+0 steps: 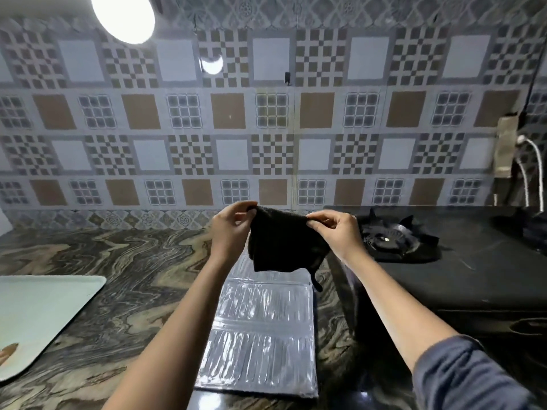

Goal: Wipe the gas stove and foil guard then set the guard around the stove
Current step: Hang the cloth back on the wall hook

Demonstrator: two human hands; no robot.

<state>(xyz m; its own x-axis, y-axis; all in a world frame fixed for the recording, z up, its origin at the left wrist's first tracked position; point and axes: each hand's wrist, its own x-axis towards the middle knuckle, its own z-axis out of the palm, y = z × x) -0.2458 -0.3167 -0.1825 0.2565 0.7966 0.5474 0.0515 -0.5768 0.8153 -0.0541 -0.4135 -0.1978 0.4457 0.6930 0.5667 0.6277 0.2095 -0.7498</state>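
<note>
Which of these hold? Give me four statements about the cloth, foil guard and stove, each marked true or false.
1. Both hands, left hand and right hand, hold the black cloth up. True.
2. The foil guard stands around the gas stove. False: it lies flat on the counter, left of the stove.
3. The cloth touches the burner. False: it hangs in the air.
4. A pale tray lies at far left. True.
</note>
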